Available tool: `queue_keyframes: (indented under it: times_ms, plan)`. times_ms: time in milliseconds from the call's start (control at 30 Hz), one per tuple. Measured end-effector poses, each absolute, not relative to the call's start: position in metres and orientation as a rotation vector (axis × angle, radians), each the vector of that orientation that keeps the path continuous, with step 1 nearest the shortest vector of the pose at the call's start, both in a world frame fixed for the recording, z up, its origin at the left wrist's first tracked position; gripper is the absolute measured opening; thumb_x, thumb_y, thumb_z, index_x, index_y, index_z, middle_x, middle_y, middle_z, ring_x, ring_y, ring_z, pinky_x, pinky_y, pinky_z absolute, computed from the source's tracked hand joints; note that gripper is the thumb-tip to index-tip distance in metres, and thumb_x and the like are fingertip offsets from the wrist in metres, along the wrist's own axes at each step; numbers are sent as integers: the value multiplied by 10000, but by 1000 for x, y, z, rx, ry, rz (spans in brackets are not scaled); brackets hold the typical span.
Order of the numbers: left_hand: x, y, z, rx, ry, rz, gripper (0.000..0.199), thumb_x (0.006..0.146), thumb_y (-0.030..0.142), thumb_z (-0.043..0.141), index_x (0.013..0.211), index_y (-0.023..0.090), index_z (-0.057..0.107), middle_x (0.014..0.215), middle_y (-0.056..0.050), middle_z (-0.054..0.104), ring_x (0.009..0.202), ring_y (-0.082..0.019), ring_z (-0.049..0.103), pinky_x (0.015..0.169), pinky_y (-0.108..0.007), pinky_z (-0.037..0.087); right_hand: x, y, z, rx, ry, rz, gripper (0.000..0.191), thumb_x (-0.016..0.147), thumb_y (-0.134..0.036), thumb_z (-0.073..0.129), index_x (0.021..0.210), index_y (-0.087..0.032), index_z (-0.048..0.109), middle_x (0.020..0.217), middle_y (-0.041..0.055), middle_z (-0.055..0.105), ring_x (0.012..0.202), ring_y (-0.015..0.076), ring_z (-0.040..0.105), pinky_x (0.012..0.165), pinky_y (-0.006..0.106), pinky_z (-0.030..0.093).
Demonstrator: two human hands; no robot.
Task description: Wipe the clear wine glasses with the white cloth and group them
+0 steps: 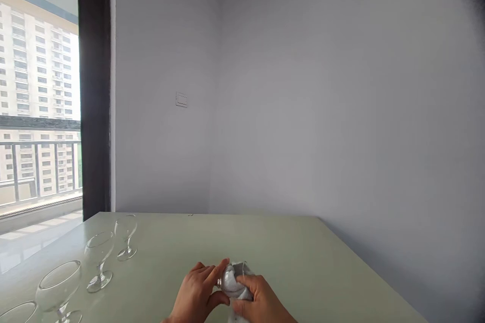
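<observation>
Both hands meet low in the middle of the view, just above the near part of the pale green table (310,257). The left hand (197,290) wraps its fingers around a clear glass (237,270), thumb underneath and fingertips on top, so its grip is closed on the glass. The right hand (261,303) presses a grey cloth (233,285) against and into the glass, its grip bunched tightly on the cloth. Glass and cloth sit between the two hands, touching both; most of the glass is hidden by cloth and fingers, and I cannot tell whether it rests on the table or is held just above it.

To the left, well apart from the hands, stemmed glasses stand upright in a slanted row on the table: the farthest glass (126,237), a middle glass (99,262) just beside it, a nearer large glass (59,287), and the rim of one more (17,311) at the bottom left corner, cut off by the frame. Behind the table rise plain grey walls, with a small switch plate (181,99) on the left one. At the far left, a window (38,111) shows a railing and high-rise buildings
</observation>
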State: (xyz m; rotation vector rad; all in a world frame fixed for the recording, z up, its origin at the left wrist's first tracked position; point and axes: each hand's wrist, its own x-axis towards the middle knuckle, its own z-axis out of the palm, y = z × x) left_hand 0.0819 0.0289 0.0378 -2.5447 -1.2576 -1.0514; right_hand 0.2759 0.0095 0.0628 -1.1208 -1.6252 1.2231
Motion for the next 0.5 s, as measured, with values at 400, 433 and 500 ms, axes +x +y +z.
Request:
queue_keyframes:
  times_ms: [400,433,500]
  plan:
    - [87,3,72,-2411,-1030,-702,395,790,170,555,1173,261,540,805,-32,695,796,-221,638,907,-471,419,291,3,50,-867,-1125,1721,458,553,-482,746,838,-126,698,568,-14,516,482,85,402,493,207,302]
    - [87,3,70,-2327,-903,-699,381,791,156,554,1160,254,544,761,-19,683,744,-196,632,902,-451,426,290,2,51,-818,-1103,1761,487,545,-511,747,823,-114,701,552,-15,502,471,78,381,489,206,289]
    - [84,2,72,-2291,-794,-723,297,818,196,544,1108,256,568,649,7,645,606,-156,589,756,-355,481,289,-1,51,-835,-1141,1733,508,518,-511,766,837,-120,710,552,-10,514,475,83,381,499,213,289]
